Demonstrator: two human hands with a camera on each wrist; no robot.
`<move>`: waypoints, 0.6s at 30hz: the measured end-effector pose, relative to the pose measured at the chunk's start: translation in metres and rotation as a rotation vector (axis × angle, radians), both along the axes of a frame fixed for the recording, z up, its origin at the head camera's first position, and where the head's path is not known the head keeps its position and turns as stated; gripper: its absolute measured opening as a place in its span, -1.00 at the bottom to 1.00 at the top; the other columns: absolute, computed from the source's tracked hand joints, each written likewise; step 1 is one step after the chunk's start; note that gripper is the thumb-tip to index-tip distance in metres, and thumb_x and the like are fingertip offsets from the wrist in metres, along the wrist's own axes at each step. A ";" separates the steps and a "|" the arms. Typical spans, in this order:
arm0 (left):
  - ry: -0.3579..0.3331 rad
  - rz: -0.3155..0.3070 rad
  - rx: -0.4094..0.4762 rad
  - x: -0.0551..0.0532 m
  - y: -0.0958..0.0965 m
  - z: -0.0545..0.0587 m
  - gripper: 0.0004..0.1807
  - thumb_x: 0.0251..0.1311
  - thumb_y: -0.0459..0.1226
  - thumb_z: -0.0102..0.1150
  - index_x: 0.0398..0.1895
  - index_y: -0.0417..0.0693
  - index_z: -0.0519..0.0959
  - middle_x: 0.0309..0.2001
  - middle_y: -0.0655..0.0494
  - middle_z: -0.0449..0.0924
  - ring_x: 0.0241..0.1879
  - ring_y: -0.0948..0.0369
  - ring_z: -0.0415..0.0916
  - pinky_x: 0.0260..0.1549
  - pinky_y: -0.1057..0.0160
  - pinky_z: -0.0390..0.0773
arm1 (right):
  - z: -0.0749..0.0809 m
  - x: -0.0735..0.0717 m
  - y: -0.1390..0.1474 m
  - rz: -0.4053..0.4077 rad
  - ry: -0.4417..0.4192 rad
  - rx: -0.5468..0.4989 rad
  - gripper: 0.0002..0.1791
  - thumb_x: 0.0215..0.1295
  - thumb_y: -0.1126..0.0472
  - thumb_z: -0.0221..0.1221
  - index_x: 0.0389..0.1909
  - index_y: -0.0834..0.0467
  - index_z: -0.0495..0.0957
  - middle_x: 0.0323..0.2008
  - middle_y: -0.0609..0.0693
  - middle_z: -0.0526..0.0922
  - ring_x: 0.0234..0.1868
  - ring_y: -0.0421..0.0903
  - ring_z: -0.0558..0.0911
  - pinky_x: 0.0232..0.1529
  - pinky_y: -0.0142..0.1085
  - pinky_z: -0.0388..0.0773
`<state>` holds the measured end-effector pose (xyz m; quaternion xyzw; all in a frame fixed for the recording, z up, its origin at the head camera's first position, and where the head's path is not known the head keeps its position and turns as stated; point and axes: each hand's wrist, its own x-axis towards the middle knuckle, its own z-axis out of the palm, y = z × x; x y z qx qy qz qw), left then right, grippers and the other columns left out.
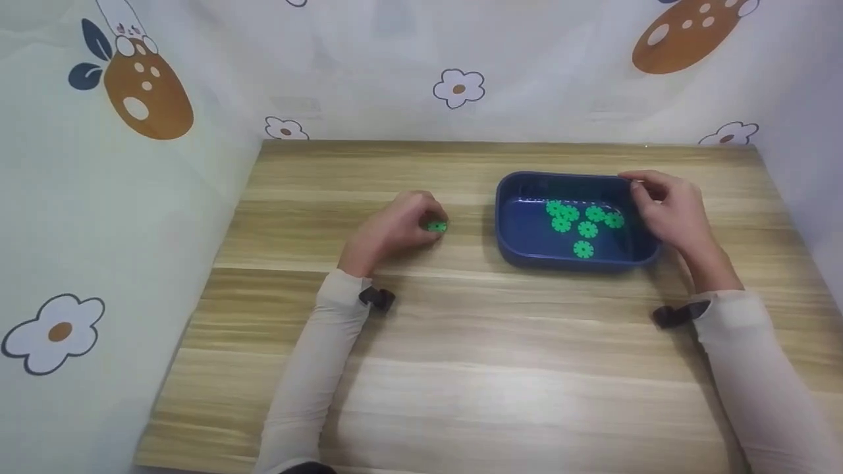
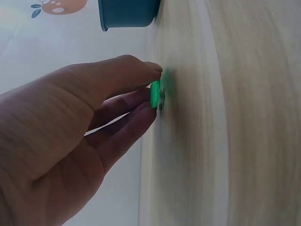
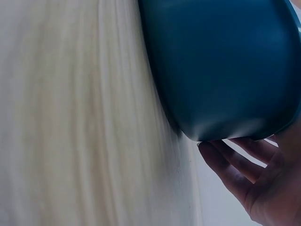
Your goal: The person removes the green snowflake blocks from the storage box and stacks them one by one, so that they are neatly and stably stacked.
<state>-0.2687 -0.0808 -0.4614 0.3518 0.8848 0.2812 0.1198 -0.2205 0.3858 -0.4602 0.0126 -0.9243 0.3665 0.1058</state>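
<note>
My left hand (image 1: 402,224) pinches a green notched plastic disc (image 1: 437,226) between thumb and fingers, left of a blue plastic bin (image 1: 566,262). In the left wrist view the disc (image 2: 155,94) stands close to the wooden surface, its edge toward the camera. Inside the bin lie several more green discs (image 1: 587,229), a few of them overlapping. My right hand (image 1: 678,210) holds the bin's right end, thumb at the rim. In the right wrist view the fingers (image 3: 230,169) lie against the bin's outer end wall.
The bin stands on a wood-grain table (image 1: 500,368) toward its back right. A pale printed cloth (image 1: 369,72) hangs along the back and sides. Dark straps (image 1: 377,298) sit on both wrists.
</note>
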 end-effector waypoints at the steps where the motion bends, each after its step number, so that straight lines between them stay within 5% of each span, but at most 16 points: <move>1: 0.000 0.003 -0.004 0.000 0.000 0.000 -0.74 0.28 -0.40 0.40 0.02 -0.24 0.80 -0.02 -0.08 0.79 0.02 0.06 0.65 0.12 0.07 0.70 | 0.000 0.000 0.000 0.000 0.001 0.001 -0.64 0.64 0.09 0.11 0.25 0.03 0.75 0.22 0.18 0.77 -0.06 -0.61 0.55 -0.03 -0.75 0.42; 18: 0.019 0.015 -0.024 0.000 0.005 -0.002 -0.72 0.36 -0.34 0.38 0.09 -0.22 0.76 0.04 -0.09 0.77 0.09 0.03 0.64 0.23 0.05 0.65 | 0.001 -0.001 0.001 0.008 -0.008 -0.004 -0.65 0.63 0.11 0.13 0.26 0.00 0.76 0.22 0.17 0.77 -0.05 -0.57 0.57 -0.03 -0.75 0.44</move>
